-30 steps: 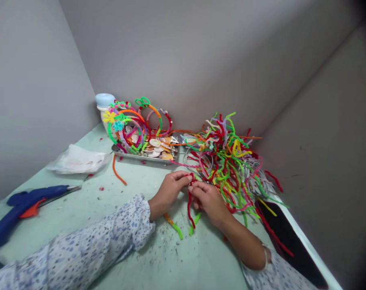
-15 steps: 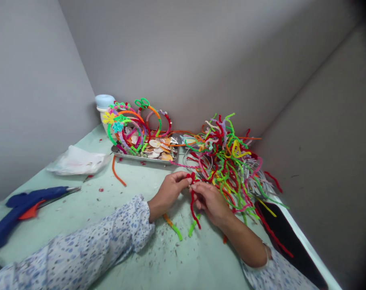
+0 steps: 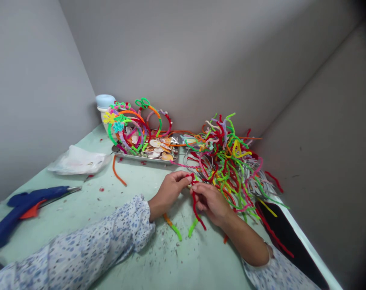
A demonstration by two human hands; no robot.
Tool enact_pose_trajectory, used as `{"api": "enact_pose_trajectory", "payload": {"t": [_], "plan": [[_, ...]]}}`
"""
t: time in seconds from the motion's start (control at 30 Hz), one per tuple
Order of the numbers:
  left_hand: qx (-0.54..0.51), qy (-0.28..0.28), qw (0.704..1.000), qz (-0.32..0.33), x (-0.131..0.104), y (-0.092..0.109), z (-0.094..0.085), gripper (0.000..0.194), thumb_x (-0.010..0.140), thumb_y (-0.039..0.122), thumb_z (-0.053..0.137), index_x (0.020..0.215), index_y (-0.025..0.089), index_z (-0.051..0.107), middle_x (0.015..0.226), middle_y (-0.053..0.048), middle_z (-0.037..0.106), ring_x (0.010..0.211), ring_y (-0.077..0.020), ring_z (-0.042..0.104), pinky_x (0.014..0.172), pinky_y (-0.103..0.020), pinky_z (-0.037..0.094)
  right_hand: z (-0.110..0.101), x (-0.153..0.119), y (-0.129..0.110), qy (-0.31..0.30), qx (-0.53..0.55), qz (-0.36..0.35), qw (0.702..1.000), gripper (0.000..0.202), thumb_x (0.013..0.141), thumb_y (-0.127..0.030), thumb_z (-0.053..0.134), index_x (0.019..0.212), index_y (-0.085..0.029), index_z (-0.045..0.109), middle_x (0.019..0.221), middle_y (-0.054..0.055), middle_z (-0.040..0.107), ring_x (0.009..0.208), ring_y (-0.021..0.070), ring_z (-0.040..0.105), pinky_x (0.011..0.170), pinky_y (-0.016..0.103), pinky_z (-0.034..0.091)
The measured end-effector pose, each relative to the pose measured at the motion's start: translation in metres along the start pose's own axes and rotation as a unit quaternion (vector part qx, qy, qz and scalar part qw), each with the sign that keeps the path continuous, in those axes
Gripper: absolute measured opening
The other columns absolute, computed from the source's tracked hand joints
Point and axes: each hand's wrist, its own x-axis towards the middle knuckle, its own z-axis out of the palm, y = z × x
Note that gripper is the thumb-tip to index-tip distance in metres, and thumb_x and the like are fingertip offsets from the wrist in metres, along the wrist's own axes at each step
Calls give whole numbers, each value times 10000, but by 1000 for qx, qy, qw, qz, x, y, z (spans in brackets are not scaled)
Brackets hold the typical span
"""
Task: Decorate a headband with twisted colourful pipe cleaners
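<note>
Between my two hands is a red pipe cleaner [image 3: 198, 211], bunched into small loops at the fingertips with one end hanging down. My left hand [image 3: 170, 191] pinches the looped part between thumb and forefinger. Right beside it, my right hand [image 3: 211, 201] is closed on the same pipe cleaner just below the loops. Under the hands, an orange and green pipe-cleaner band [image 3: 172, 226] shows one end to the left, and a green end [image 3: 193, 228] shows to the right. The rest of it is hidden by my hands.
A metal tray [image 3: 146, 158] at the back holds shell-like pieces and several pipe-cleaner headbands [image 3: 131, 121]. A heap of colourful pipe cleaners [image 3: 231, 161] lies right. Left are a blue glue gun [image 3: 34, 197] and a plastic bag [image 3: 80, 161]. A black flat object [image 3: 292, 241] lies at the right edge.
The hanging end of the red pipe cleaner has swung slightly to the right. Both hands keep nearly the same place and grip.
</note>
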Motion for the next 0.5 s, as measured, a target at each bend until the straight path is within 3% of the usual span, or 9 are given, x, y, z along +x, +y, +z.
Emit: {"api": "enact_pose_trajectory", "payload": {"t": [0.23, 0.5], "plan": [[75, 36, 996, 29, 1, -1, -1, 164, 764, 302, 599, 731, 142, 613, 700, -10, 600, 670, -133, 527, 671, -253, 404, -7, 4, 2, 7, 70, 3, 998, 134, 722, -272, 596, 671, -148, 601, 556, -49, 508, 348, 21, 353, 317, 162, 177], [155, 36, 985, 63, 0, -6, -2, 175, 799, 306, 553, 759, 152, 625, 723, -19, 617, 685, -147, 535, 659, -253, 408, -8, 7, -1, 41, 104, 2, 994, 163, 700, -278, 628, 622, -161, 545, 472, -74, 465, 326, 21, 318, 316, 170, 157]]}}
